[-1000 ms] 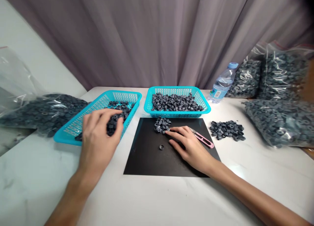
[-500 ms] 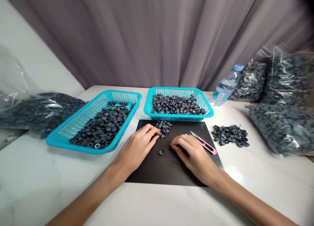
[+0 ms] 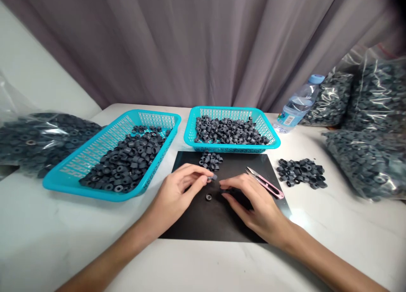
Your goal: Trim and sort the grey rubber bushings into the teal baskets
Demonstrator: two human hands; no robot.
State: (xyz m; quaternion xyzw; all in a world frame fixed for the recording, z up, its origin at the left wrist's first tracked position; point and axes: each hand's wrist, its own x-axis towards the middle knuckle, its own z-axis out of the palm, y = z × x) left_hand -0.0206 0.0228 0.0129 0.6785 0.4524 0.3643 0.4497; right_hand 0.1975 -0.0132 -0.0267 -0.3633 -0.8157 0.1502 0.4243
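My left hand [image 3: 177,194] pinches one small grey ring [image 3: 213,178] between thumb and fingers, just above the black mat [image 3: 190,224]. My right hand [image 3: 253,203] rests on the mat to its right, fingers stretched toward the left hand and holding nothing that I can see. A single grey ring [image 3: 208,196] lies on the mat between the hands. A small heap of rings [image 3: 210,161] sits at the mat's far edge. Pink thread snips [image 3: 264,183] lie by my right hand.
Two turquoise baskets hold grey rings, one at the left [image 3: 79,173] and one behind the mat [image 3: 272,141]. A loose pile of rings [image 3: 301,172] lies to the right. Clear bags of rings stand at the left [image 3: 38,139] and right [image 3: 364,156]. A water bottle [image 3: 298,103] stands behind.
My left hand left the left basket, came to the small heap on the mat and picked up one ring. My right hand drew back slightly toward me.
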